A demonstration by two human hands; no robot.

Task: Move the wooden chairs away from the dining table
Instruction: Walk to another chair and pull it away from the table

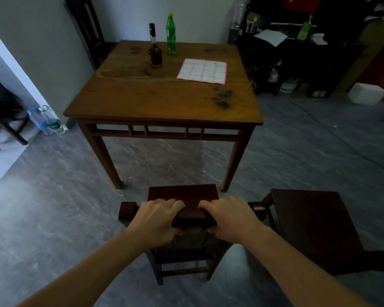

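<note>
A dark wooden chair (182,193) stands on the floor just in front of me, clear of the near edge of the square wooden dining table (142,100). My left hand (157,220) and my right hand (231,218) both grip the top rail of its backrest, side by side. A second dark chair (313,227) stands at the lower right, beside the first and apart from the table. A third dark chair (87,27) stands against the wall at the table's far left corner.
On the table stand a brown glass bottle (155,49) and a green plastic bottle (171,34), with a pink checked cloth (202,70) lying flat. Plastic bottles (47,120) sit by the left wall. Dark cluttered shelves (297,52) and white boxes (366,93) fill the right.
</note>
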